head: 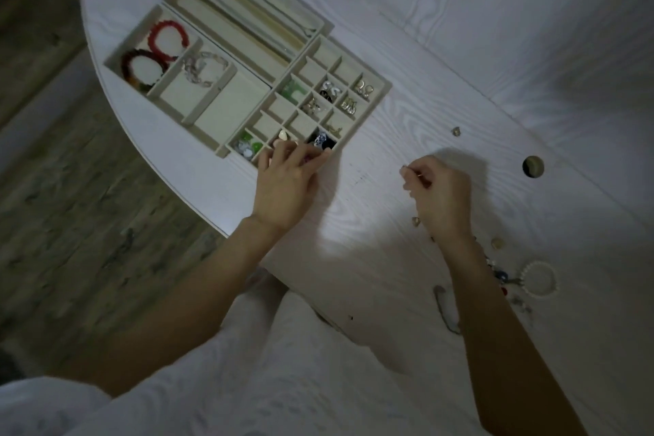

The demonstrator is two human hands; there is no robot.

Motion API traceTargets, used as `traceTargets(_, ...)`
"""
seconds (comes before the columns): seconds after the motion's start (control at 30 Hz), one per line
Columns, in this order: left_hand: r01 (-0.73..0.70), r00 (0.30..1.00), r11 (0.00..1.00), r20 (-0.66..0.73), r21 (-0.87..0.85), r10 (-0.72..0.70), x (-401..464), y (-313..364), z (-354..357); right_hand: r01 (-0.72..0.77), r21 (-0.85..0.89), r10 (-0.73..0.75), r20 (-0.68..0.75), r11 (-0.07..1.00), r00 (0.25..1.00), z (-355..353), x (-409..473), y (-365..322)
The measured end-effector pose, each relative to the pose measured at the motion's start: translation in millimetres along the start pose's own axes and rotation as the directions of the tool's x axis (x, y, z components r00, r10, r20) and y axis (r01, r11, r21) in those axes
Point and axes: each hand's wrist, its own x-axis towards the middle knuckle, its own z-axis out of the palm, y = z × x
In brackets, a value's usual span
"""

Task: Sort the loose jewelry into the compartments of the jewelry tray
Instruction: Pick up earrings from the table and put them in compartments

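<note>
Jewelry tray (pixel 384 90) lies up and left of the right hand (pixel 440 195), whose fingers (pixel 410 172) pinch a tiny piece, while the left hand (pixel 286 180), fingers curled, touches its near edge.

A broad bare stretch of the white wood-grain round table (pixel 371 57) lay open between the beige compartmented jewelry tray (pixel 384 93) near its left edge and scattered loose jewelry (pixel 513 280) toward its near-right edge.
</note>
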Motion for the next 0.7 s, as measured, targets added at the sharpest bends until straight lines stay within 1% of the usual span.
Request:
traceTargets(0.13,0.031,1.0,0.996,0.002,-0.08,-0.031,0,-2,-1,-0.046,0.135,0.043,0.023,0.99,0.999,12,19,-19)
traceTargets(0.27,0.037,0.999,0.987,0.011,-0.154,-0.036,-1,-6,0,-0.011,0.178,0.016,-0.03,0.984,0.999,30,38,-33)
traceTargets(0.37,0.039,0.999,0.98,0.009,-0.198,-0.038,-1,-8,2,0.056,0.197,-0.052,-0.024,0.979,0.998,43,50,-45)
traceTargets(0.53,0.062,0.998,0.974,0.027,-0.219,-0.058,0,-9,5,0.248,0.078,-0.253,0.064,0.966,0.965,52,70,-55)
traceTargets(0.63,0.067,0.998,0.971,0.031,-0.228,-0.062,1,-9,4,0.433,-0.091,-0.416,0.161,0.897,0.895,55,76,-57)
traceTargets(0.7,0.065,0.998,0.97,0.037,-0.233,-0.058,1,-10,4,0.537,-0.149,-0.496,0.242,0.83,0.834,58,81,-56)
